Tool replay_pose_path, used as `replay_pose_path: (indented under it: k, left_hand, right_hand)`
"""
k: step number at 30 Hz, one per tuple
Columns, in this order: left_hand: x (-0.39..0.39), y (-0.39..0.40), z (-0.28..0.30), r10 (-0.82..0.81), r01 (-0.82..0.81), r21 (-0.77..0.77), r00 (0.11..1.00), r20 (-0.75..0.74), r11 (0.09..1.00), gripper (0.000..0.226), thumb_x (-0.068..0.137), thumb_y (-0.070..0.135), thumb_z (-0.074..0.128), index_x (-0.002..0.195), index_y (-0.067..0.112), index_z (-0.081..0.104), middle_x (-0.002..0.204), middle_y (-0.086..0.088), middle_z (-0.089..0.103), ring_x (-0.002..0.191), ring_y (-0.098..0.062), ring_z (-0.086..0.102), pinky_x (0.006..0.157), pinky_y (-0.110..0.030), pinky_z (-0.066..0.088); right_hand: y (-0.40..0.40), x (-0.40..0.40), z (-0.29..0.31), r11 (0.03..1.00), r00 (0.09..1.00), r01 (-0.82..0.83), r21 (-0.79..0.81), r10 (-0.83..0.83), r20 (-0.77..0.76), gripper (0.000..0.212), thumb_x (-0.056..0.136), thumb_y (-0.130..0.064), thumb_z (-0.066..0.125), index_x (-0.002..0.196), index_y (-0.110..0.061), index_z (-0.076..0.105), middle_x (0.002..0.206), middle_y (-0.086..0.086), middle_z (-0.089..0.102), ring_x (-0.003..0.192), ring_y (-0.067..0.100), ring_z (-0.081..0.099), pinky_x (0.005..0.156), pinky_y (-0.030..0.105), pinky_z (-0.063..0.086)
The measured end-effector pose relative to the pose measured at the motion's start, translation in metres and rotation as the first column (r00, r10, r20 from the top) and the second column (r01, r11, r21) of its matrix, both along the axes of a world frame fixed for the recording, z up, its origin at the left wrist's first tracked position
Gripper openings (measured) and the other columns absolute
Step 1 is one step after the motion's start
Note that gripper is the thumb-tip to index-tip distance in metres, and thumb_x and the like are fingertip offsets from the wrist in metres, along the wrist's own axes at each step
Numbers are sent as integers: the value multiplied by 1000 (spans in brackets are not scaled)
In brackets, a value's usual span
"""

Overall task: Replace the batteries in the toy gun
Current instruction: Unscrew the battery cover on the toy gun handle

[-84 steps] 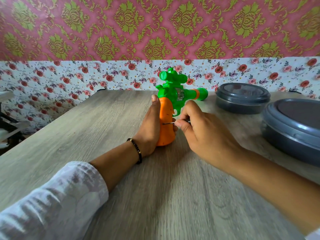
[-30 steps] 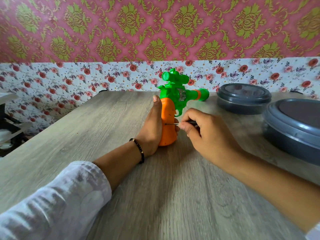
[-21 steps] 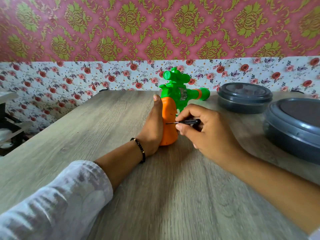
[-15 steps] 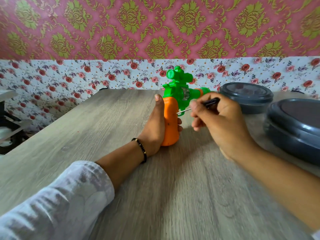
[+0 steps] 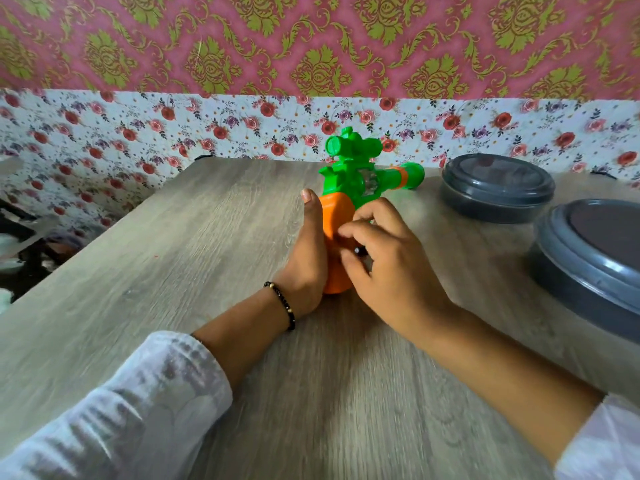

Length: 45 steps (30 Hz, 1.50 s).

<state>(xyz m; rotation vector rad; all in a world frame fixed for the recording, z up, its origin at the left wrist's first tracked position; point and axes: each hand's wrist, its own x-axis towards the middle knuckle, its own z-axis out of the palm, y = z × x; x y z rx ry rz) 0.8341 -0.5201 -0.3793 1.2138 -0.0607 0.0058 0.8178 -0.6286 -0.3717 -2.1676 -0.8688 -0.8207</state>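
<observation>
The toy gun (image 5: 360,174) stands on its orange grip (image 5: 334,216) on the wooden table (image 5: 194,244), green body and scope on top, barrel pointing right. My left hand (image 5: 306,268) grips the orange grip from the left, thumb up along it. My right hand (image 5: 388,268) is against the grip's right side with curled fingers, index fingertip touching the orange plastic. A small dark end of the screwdriver (image 5: 356,250) shows between my right fingers; the rest of it is hidden in the hand. No batteries are in view.
Two round grey lidded containers stand at the right: a smaller one (image 5: 497,188) at the back and a larger one (image 5: 588,261) nearer the right edge. A floral-papered wall runs behind the table. The table's left edge drops off to dark furniture.
My right hand lifted the screwdriver away from the grip, then came back down against the grip with the tool tucked in its fingers. The left hand and gun stayed put.
</observation>
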Motion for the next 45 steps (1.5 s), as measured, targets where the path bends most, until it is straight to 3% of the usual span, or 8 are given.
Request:
replay_pose_path:
  k: [4,13,21,28,36,38,42,45]
  left_hand:
    - [-2,-4,1,-27,25,-97,999,-22,995,74,94,61,9,89,13,65,76,-2,73,74,-12,69,73,-24,56]
    - [-5,-7,5,17,-23,-139,999,-45,990,70,95,57,7,79,11,57,55,2,61,52,-7,61,54,-16,51]
    - [-4,-6,5,34,-44,-160,997,-66,986,68,94,57,10,84,11,58,63,-3,58,60,-11,58,60,-20,51]
    - [-7,-8,9,27,-45,-182,994,-103,982,76,91,59,13,64,16,70,53,2,55,48,-6,54,48,-15,47]
    - [-9,-10,15,-2,-21,-206,994,-111,978,71,79,65,20,67,24,77,72,-6,57,65,-12,57,63,-22,51]
    - [-9,-11,16,-26,0,-221,993,-115,975,73,82,65,19,68,21,76,71,-7,55,64,-13,55,61,-23,50]
    - [-7,-10,14,-30,-9,-229,985,-168,973,73,91,61,14,73,16,70,72,-10,60,63,-18,58,66,-31,48]
    - [-3,-6,13,-44,7,-192,981,-190,981,70,90,61,12,89,14,64,68,-8,60,54,-16,59,54,-26,50]
  right_hand:
    - [3,3,8,999,999,33,18,-33,0,14,78,-13,56,83,-4,65,90,9,55,72,22,57,61,34,49]
    - [4,-3,4,997,998,65,-37,-65,-5,14,81,-11,53,80,-4,64,83,10,60,72,27,60,60,38,54]
    - [6,2,0,998,999,43,-41,-44,-27,13,82,-11,51,79,-5,62,80,9,58,69,26,58,57,38,52]
    - [-2,4,-3,986,987,70,-151,-47,151,20,87,-4,48,74,-4,63,76,12,60,67,28,58,58,39,50]
    - [-11,5,-1,950,956,153,-274,-72,283,20,89,-5,52,73,-9,63,73,8,59,60,25,53,50,36,46]
    - [-12,2,0,948,968,146,-284,-78,238,19,90,-8,51,76,-10,64,74,6,58,59,23,54,48,35,46]
    - [-30,10,1,984,994,113,-141,-112,16,12,87,-15,54,79,-12,62,80,1,59,60,16,55,49,28,45]
    - [-56,31,-2,961,965,221,-165,-241,-107,4,79,-12,62,76,-13,60,77,0,59,55,15,54,49,21,39]
